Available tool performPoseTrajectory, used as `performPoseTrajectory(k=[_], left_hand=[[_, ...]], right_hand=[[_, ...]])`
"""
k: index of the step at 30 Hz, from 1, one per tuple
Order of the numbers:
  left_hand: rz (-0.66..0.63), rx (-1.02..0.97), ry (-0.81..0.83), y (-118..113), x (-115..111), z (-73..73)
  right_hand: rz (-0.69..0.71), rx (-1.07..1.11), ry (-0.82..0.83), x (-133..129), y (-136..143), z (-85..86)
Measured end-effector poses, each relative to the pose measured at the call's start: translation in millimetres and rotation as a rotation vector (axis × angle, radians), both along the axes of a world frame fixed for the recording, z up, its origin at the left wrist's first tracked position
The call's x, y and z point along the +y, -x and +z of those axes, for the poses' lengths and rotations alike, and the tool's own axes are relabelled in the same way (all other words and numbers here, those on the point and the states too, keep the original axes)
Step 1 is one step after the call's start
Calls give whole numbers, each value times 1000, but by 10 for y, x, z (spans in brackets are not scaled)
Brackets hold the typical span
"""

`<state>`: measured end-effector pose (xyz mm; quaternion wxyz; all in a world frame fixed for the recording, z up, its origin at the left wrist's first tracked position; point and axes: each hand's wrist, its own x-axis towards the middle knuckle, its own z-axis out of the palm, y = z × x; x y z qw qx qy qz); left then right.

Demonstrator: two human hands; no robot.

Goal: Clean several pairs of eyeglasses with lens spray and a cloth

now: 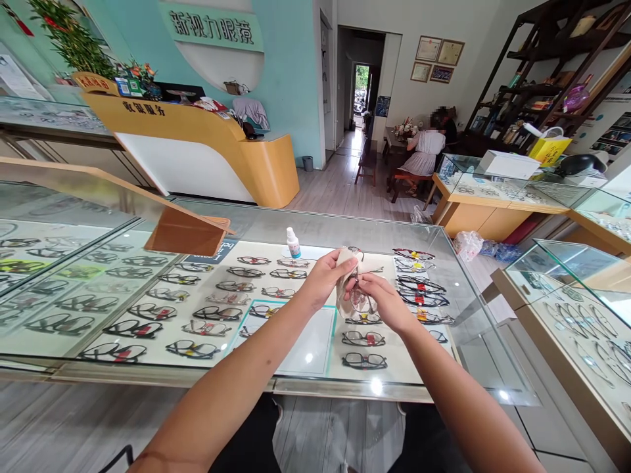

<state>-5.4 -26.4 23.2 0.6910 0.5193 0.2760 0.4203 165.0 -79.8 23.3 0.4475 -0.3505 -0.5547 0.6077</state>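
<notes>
Left hand: one, seen from my head view above the bench; thumb and fingers closed on a pale cloth. Right hand: one, just beside it, fingers bunched narrow at a pair of eyeglasses; I cannot tell which part they pinch. Eyeglasses: thin-rimmed, located between both hands, against the cloth, one lens hanging below the fingers, tilted. Bottle: white, blue-green label, upright, near and beyond my left hand. Teal-edged panel: pale, nearer to me than the hands; I cannot tell whether over or under the glass. Display frames: many, in rows to either side, several with red or yellow tags. Brown stand: left of the bottle. Seated person: well apart, in the background.
</notes>
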Motion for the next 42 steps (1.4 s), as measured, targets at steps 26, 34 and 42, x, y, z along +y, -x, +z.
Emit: performPoseTrajectory(k=[26,34,42], left_hand=[[-136,-59,-9,98,51,38],[-29,-49,-42,19,-14,-10],[-99,-97,17,52,23,4]], right_hand=[[-38,52,-38,5,-93,20],[-32,8,-22,-40,24,-5],[-101,-16,-73,-27,-19,3]])
